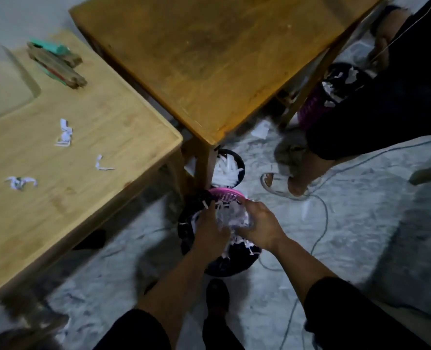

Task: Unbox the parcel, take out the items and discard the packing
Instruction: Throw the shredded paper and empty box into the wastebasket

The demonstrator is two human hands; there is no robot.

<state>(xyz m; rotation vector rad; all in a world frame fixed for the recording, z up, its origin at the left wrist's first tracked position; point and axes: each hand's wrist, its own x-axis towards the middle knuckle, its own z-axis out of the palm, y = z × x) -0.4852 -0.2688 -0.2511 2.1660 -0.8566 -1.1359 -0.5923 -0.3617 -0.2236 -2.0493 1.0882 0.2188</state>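
Beside the table leg (204, 162), both hands' grip bunches shredded paper (230, 217) over a bin (184, 228)

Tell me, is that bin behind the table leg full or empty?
Full: the black bin is heaped with white paper strips up to its rim.

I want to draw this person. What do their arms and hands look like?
Both arms wear black sleeves pushed up above the elbows, leaving the forearms bare. The left hand and right hand are bare too: no gloves, and no rings or watch that I can make out.
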